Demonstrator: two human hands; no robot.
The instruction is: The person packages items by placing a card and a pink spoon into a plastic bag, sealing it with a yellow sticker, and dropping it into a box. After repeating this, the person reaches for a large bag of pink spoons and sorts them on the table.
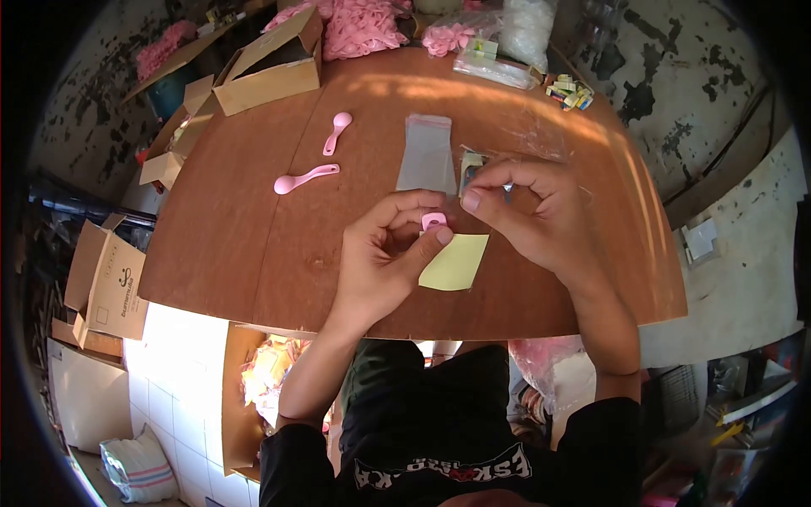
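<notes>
My left hand (384,258) pinches a small pink plastic piece (434,221) together with a yellow paper card (456,264) over the wooden table (253,245). My right hand (532,215) is just to the right, fingers curled, thumb and forefinger pinched on something thin and clear near the pink piece; what it grips is hard to make out. A stack of clear plastic sleeves (427,155) lies just beyond my hands. Two pink spoons (306,178) (337,132) lie to the left on the table.
Open cardboard boxes (269,63) (176,139) sit at the table's far left. Heaps of pink items (359,27) and clear bags (498,46) line the far edge, with small coloured cards (570,91) at the far right. More boxes (106,283) stand on the floor at left.
</notes>
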